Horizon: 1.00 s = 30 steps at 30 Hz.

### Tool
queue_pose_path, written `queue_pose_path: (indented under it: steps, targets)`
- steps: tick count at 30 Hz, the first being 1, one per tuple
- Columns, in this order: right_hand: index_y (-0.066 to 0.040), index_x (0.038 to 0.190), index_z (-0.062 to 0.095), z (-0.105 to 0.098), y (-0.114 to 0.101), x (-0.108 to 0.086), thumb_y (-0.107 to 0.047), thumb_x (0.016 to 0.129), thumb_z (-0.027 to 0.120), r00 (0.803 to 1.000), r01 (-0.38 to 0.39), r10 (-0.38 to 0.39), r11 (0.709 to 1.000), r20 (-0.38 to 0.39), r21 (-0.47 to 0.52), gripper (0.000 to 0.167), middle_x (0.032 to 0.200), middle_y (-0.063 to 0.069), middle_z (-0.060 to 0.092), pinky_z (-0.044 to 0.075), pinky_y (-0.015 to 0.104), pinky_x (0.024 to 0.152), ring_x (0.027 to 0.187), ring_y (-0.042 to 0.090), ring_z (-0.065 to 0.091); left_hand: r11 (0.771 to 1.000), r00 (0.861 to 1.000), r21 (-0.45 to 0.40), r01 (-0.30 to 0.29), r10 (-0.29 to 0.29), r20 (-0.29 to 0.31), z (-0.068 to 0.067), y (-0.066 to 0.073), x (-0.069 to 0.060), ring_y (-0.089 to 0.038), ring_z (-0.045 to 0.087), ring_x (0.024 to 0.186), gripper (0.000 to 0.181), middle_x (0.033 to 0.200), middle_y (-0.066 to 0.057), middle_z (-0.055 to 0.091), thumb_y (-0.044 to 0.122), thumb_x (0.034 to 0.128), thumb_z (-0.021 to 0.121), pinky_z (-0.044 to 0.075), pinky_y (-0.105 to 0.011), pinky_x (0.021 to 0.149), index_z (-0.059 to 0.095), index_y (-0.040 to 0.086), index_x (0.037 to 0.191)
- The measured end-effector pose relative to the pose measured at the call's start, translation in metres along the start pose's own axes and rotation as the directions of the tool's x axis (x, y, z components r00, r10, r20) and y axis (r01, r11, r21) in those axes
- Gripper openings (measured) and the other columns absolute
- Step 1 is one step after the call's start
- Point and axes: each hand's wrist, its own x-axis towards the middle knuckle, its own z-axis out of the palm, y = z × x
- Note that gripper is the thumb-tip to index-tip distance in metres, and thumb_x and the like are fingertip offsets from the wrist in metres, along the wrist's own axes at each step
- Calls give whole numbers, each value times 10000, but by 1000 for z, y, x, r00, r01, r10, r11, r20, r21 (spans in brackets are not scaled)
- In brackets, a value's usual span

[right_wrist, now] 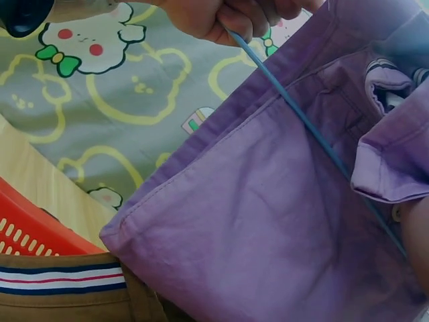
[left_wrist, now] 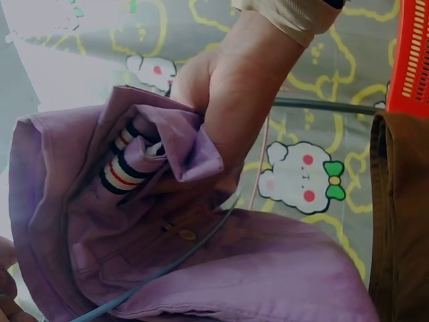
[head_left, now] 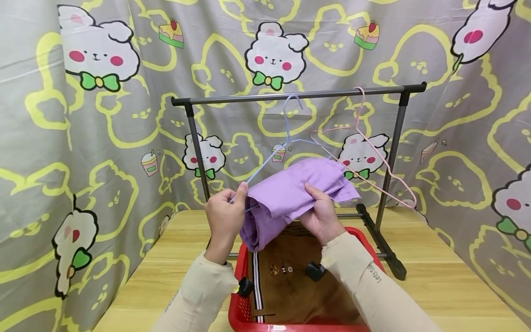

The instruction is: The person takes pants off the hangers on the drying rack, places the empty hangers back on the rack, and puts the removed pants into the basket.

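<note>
A light-blue wire hanger [head_left: 265, 162] is gripped by my left hand [head_left: 226, 214] at its left corner, thumb along the wire. Over its lower bar lies a folded purple garment [head_left: 286, 189], perhaps trousers. My right hand [head_left: 321, 214] pinches the garment's right part, thumb on top and fingers beneath. In the left wrist view a striped band [left_wrist: 124, 168] and a button [left_wrist: 186, 235] show on the purple cloth. The right wrist view shows the blue wire [right_wrist: 288, 100] running across the cloth. Whether the hanger's hook touches the rail behind it I cannot tell.
A dark metal rack [head_left: 249, 98] stands on the wooden table [head_left: 157, 258], a pink hanger [head_left: 387, 170] on its rail. Below my hands, a red basket [head_left: 238, 306] holds a brown garment [head_left: 298, 295] with a striped band. A patterned curtain [head_left: 166, 120] surrounds the table.
</note>
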Motion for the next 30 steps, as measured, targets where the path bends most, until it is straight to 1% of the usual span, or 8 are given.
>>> queue_pose_path:
  steps: [8,15,22,26,30]
  targets:
    - [-72,1155,403,6,-1,-2,-124,1041,313,1000,5,-5,1000,-12,1,154,1053,16,575,443,254,891,947,130,589,1000,1000,-5,-4,4,-4,0,1,0,-158,420,482,496,472,63,398,257,860,714,353,-332,501,445,112,470]
    - [-75,1155,406,7,-2,-3,-124,1033,339,1000,14,-14,1000,-18,-27,148,1042,9,595,444,260,898,952,127,597,1000,1000,-2,-13,13,-11,0,-2,0,-154,416,480,495,472,59,399,248,863,713,352,-331,498,447,107,471]
    - [-64,1135,438,7,-3,-4,-118,1030,359,1000,22,-22,1000,-3,-17,142,1024,22,612,462,266,875,933,139,613,1000,1000,-4,-15,15,4,1,-3,-1,-167,423,483,483,482,50,421,237,861,716,351,-335,501,466,91,474]
    - [-63,1121,463,7,-3,-4,-123,1032,358,999,22,-21,1000,26,-12,150,1025,26,612,467,268,865,930,145,614,1000,1000,-1,-22,22,2,0,-3,-1,-177,423,483,481,482,41,425,231,858,716,350,-340,502,469,84,473]
    - [-64,1119,477,6,-5,-4,-135,1038,348,999,22,-21,1000,47,-13,168,1029,31,615,473,271,852,924,153,616,1000,1000,6,-16,16,7,0,-3,-1,-178,428,490,477,484,33,432,228,855,716,354,-340,509,470,86,472]
